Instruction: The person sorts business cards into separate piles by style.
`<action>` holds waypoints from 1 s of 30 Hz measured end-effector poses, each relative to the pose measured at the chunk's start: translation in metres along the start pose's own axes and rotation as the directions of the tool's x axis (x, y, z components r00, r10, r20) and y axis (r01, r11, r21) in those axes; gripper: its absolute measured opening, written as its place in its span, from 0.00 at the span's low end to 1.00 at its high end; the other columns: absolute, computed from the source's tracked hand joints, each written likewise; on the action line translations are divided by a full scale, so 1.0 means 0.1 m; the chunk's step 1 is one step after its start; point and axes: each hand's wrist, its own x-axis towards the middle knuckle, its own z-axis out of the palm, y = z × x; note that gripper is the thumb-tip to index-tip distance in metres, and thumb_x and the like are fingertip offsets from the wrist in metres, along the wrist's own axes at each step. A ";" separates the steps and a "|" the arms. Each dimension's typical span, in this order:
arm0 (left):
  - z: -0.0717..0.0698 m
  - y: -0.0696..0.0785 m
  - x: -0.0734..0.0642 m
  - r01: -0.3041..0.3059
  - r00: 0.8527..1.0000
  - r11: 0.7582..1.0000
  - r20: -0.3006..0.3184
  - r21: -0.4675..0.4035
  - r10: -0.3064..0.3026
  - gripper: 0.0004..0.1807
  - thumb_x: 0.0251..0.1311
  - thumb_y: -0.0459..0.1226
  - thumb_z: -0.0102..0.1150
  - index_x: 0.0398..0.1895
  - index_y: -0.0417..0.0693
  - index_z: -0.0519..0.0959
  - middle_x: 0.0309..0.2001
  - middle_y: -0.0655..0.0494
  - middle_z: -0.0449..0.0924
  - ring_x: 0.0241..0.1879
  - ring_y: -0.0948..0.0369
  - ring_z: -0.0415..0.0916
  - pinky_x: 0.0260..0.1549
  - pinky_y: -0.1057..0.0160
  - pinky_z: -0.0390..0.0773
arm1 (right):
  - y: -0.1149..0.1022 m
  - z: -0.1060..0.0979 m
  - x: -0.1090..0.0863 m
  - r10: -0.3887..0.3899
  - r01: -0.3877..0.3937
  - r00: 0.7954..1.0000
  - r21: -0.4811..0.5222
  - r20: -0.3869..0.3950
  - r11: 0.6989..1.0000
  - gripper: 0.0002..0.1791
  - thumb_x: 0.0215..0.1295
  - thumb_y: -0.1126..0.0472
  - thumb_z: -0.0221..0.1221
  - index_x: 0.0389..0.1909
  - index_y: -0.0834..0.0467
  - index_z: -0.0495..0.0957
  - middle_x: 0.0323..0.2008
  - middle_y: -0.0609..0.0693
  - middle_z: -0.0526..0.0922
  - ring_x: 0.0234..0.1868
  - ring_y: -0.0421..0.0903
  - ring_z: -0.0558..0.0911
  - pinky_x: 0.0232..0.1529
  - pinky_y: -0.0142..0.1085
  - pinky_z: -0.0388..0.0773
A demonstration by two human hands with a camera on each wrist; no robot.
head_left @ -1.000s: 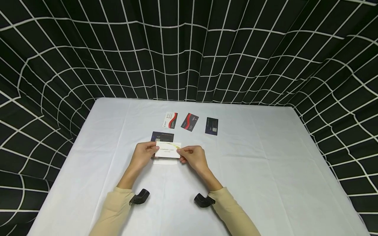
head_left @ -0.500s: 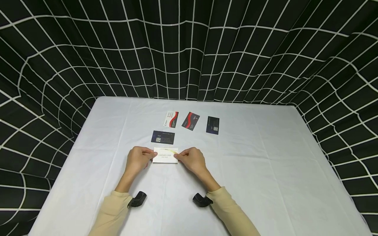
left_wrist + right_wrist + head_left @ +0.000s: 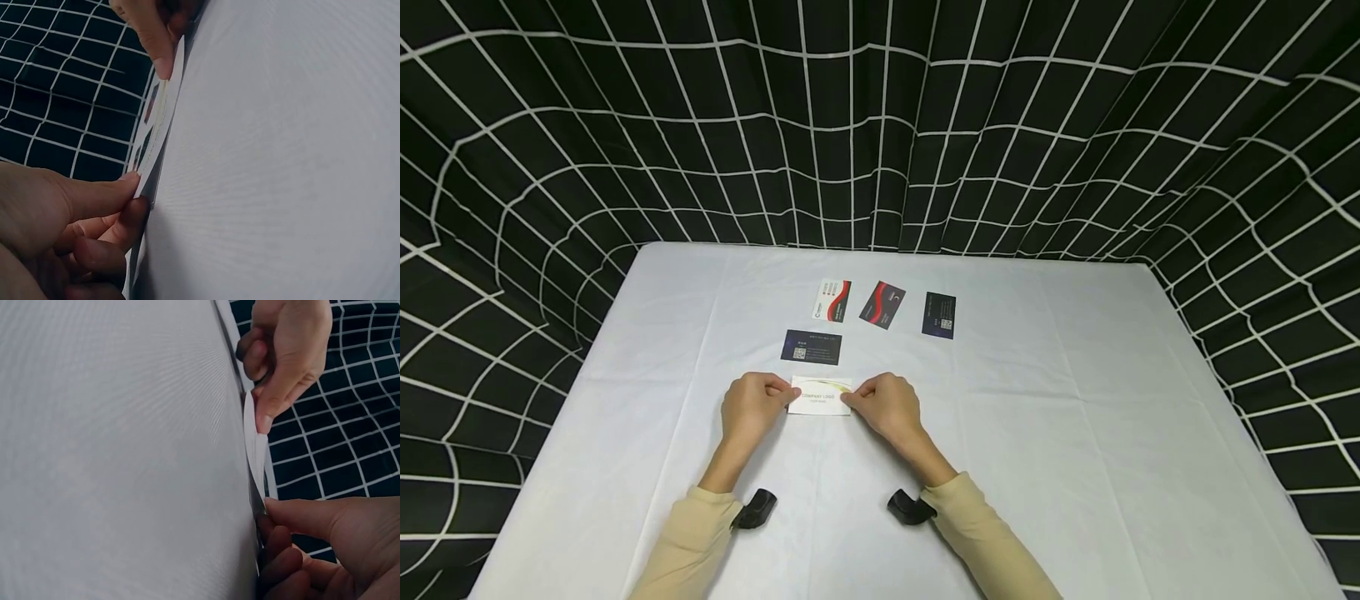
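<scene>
The left hand (image 3: 751,410) and right hand (image 3: 891,408) each pinched one end of the white card (image 3: 820,406), low over the worktop (image 3: 1037,433) and near the dark blue card (image 3: 820,348). Squeezing the ends together might have bent it, and letting one end go first might have dropped it crooked.

Behind the card (image 3: 820,402) between left hand (image 3: 752,408) and right hand (image 3: 889,408), four others (image 3: 811,347) lie on the table (image 3: 1075,433).

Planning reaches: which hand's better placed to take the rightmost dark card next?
Probably the right hand: it's nearer the rightmost dark card. It must first release the COMPANY LOGO card, which the left hand also pinches.
</scene>
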 end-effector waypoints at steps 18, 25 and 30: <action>0.02 0.01 -0.01 -0.021 0.999 0.999 -0.039 0.031 0.022 0.10 0.51 0.38 0.73 0.21 0.42 0.83 0.18 0.56 0.80 0.16 0.62 0.71 0.16 0.63 0.67 | 0.05 0.02 0.03 0.000 0.001 1.000 0.022 -0.029 1.000 0.12 0.52 0.54 0.71 0.16 0.55 0.85 0.12 0.41 0.77 0.18 0.38 0.71 0.18 0.31 0.64; 0.02 0.03 -0.01 -0.007 1.000 0.999 -0.016 0.042 0.008 0.11 0.52 0.39 0.72 0.21 0.43 0.82 0.16 0.59 0.76 0.16 0.62 0.69 0.16 0.63 0.66 | 0.06 0.03 0.03 -0.002 0.002 0.999 0.027 -0.032 1.000 0.12 0.52 0.55 0.72 0.15 0.55 0.85 0.11 0.41 0.76 0.18 0.38 0.70 0.18 0.31 0.63; 0.03 0.02 0.00 -0.006 1.000 0.999 -0.003 0.051 0.006 0.10 0.54 0.39 0.70 0.21 0.43 0.81 0.16 0.58 0.75 0.16 0.61 0.69 0.16 0.63 0.65 | 0.06 0.02 0.03 -0.009 0.010 1.000 0.032 -0.020 0.999 0.13 0.53 0.54 0.71 0.16 0.56 0.85 0.12 0.41 0.76 0.18 0.38 0.70 0.19 0.30 0.63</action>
